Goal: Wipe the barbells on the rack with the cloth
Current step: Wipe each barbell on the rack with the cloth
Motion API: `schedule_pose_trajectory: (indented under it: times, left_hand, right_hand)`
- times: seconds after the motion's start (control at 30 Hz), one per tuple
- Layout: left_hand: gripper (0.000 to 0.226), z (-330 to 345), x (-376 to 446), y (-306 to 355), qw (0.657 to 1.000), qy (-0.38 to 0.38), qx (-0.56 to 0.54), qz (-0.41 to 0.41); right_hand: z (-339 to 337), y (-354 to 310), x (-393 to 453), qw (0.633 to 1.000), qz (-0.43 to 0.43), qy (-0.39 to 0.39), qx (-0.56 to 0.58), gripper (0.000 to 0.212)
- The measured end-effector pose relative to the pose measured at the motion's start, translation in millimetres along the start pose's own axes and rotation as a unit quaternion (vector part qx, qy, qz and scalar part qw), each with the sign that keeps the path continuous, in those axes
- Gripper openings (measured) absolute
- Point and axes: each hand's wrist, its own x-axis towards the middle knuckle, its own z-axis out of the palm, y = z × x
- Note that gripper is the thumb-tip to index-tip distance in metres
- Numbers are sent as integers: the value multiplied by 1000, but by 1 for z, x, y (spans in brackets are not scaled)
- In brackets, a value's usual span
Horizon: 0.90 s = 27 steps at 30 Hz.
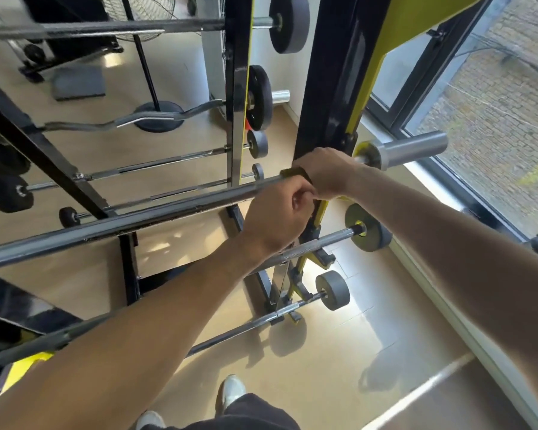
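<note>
A long steel barbell point(156, 212) lies across the black and yellow rack point(330, 88), and its bare sleeve point(413, 150) sticks out to the right. A dark cloth point(292, 174) is wrapped over the bar beside the upright, mostly hidden by my hands. My right hand point(330, 172) is closed over the bar and the cloth from above. Just below the bar, my left hand point(280, 218) is curled into a fist against it, gripping the cloth's lower part. Two shorter barbells with grey plates point(368, 228) point(333, 290) rest on lower pegs.
A mirror point(121, 150) behind the rack reflects more bars and a fan stand. A window point(494, 103) runs along the right wall, with a low sill beneath it. The tan floor point(339, 352) and my shoe point(233, 389) are below.
</note>
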Motion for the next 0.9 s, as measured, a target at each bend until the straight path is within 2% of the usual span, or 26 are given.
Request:
schedule_pose_trajectory:
  times: [0.07,0.1,0.13,0.23,0.3,0.37,0.47,0.53,0.6,0.7,0.8,0.9]
  left_hand:
    - [17,-11,5,-5,990,85,97,58]
    - [21,-18,9,-8,980,94,160,70]
    - [30,-25,12,-9,970,68,226,59]
    - [49,-45,26,-15,927,-101,360,-21]
    - [45,-59,32,-21,929,-160,332,-45]
    - [40,-73,34,-24,946,-167,273,-50]
    - [35,-87,29,-26,949,-163,266,-42]
    - [37,-91,21,-30,948,-168,264,-60]
    - [38,-95,9,-37,941,-165,287,-69]
    - [39,-120,-9,-48,933,-160,314,-78]
    - [44,-167,-25,-54,903,-227,342,-124]
    - [43,-219,-43,-62,885,-296,302,-193]
  right_hand:
    - [-4,-4,-1,999,-6,-4,-39,15]
    - [-6,-8,-4,999,-5,-3,-49,14]
    - [-8,-12,-6,999,-5,3,-53,14]
    - [-5,-43,-7,997,-30,41,-59,18]
    - [2,-61,-5,996,-43,68,-31,20]
    - [3,-61,-6,995,-53,79,28,31]
    - [-8,-48,-8,993,-34,53,97,44]
    - [-12,-50,-5,995,35,24,87,48]
    - [-12,-68,2,998,60,-7,14,38]
    - [-10,-112,13,999,21,-7,-34,20]
    - [-14,-164,23,999,-26,-4,-34,23]
    - [-16,-219,34,998,-68,-5,3,25]
